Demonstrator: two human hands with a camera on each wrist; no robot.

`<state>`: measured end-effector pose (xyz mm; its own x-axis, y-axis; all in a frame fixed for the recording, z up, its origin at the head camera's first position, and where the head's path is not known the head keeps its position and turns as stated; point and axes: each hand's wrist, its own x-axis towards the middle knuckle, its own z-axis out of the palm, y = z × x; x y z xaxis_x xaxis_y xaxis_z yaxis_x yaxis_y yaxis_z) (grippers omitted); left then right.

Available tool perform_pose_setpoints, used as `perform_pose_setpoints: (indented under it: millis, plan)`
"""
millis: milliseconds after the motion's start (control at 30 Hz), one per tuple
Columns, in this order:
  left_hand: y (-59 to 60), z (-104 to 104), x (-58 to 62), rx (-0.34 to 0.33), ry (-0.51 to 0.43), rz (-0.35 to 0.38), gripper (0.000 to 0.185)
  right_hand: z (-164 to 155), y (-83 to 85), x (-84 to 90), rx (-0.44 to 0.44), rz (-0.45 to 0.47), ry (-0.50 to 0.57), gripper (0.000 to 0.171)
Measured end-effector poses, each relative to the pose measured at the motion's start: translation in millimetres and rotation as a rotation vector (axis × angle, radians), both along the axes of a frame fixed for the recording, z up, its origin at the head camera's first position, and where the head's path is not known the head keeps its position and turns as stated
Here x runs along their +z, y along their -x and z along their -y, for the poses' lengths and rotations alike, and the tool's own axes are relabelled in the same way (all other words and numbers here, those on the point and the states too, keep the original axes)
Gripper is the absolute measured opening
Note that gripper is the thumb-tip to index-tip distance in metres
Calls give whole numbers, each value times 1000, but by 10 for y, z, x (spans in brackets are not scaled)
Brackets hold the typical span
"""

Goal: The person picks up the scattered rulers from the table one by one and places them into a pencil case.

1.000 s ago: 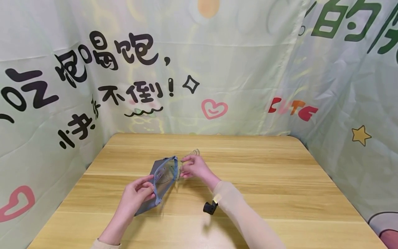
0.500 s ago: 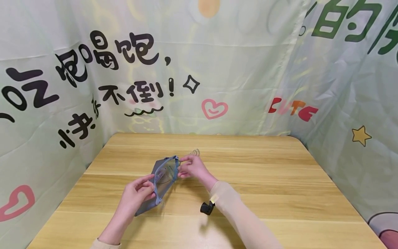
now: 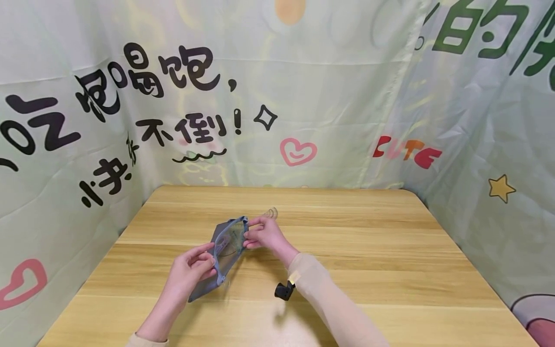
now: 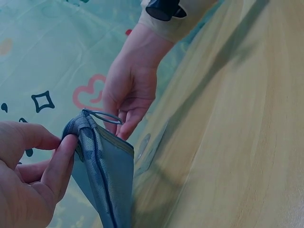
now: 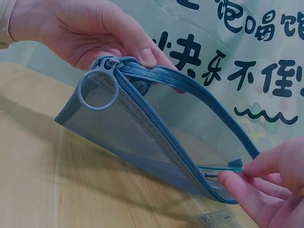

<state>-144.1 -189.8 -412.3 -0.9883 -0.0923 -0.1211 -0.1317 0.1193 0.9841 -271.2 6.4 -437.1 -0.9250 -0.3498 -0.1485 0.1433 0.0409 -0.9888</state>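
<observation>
Pouch = see-thru blue mesh cloth w/ matt plastic ring pull; table = smooth light wood-grain.

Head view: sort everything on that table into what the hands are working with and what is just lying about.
In hand:
- blue mesh pouch, zip open, gripped by the left hand at the ring-pull end
- clear flat piece, pinched by the right hand at the pouch's mouth

Lying about:
- small clear item on the table beyond the right hand; too small to identify
</observation>
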Motion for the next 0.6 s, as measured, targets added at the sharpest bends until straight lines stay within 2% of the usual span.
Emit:
perform_pose_setpoints:
  millis: [600]
  plan:
    - [0, 3, 6, 1, 1, 14, 47, 68, -44, -17, -7, 16, -12, 35]
